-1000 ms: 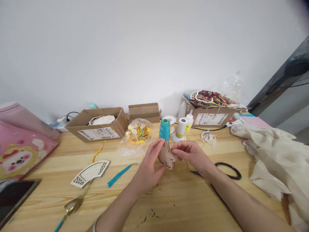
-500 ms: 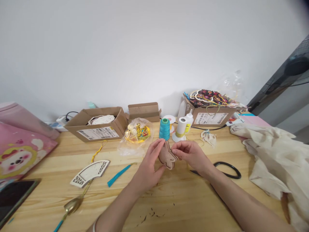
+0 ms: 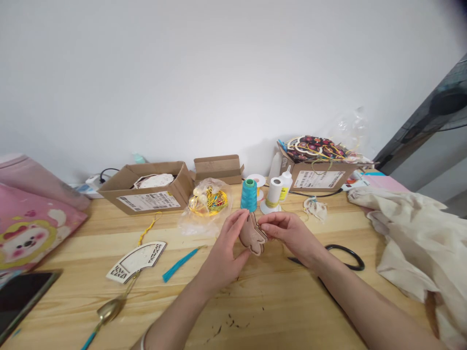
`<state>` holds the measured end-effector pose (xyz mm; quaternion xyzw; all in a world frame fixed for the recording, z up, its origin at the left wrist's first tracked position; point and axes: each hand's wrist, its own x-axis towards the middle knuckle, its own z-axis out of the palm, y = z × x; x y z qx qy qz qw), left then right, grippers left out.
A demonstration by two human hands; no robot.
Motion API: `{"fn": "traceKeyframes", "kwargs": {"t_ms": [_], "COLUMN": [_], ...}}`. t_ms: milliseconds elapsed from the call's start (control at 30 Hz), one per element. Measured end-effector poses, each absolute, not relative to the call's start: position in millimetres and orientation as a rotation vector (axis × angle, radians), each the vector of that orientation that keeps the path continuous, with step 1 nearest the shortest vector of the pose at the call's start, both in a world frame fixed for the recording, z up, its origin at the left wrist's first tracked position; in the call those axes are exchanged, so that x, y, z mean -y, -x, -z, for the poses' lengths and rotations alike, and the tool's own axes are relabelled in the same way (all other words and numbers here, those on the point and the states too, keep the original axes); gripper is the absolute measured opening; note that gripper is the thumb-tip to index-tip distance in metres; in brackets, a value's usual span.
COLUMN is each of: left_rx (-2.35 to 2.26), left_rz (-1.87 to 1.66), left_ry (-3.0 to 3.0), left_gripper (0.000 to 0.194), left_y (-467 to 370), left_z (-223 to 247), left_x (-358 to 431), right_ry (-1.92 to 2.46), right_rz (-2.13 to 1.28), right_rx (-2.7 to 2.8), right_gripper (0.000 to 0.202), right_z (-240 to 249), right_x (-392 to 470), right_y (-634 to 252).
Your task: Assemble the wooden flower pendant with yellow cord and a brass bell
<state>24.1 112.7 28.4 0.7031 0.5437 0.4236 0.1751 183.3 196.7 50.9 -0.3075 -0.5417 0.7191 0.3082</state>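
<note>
1. Wooden layered cutout [image 3: 251,236] is up between both hands, above the plank table [image 3: 277,306], nearer me than the teal thread cone [image 3: 249,196].
2. Left hand [image 3: 226,245] clasps one side between fingers and thumb.
3. Right hand [image 3: 288,234] pinches the opposite edge.
4. Black-handled scissors [image 3: 360,260] lie partly beneath the right forearm.

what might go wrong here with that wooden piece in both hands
The wooden piece looks layered, and with only fingertips of the left hand and right hand at its edges, it might slip or its layers shift. The black-handled tool lies under the right forearm, so a sweep of that arm might catch it.
</note>
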Motion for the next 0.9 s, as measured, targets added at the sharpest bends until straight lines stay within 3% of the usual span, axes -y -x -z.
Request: {"fn": "traceKeyframes", "kwargs": {"t_ms": [667,767,900], "left_rx": [-1.511,-1.528,-1.583], "left_rz": [-1.187,-1.180,-1.142], "left_ry": [-2.016,-2.037,-2.073], "left_gripper": [0.071,0.071,0.069], "left_y": [-25,-24,-25], "left_z": [-29,-30,-34], "left_x": [-113,-113,-113], "right_ry": [0.785,0.783,0.604], "right_rz": [-1.746,-1.469,-0.825], "right_rx": [1.535,1.767,2.059], "right_gripper": [0.020,0.017,0.011], "right_z": [-52,-56,-62], "right_x": [-196,-197,-199], "right_y": [-182,-185,-191]}}
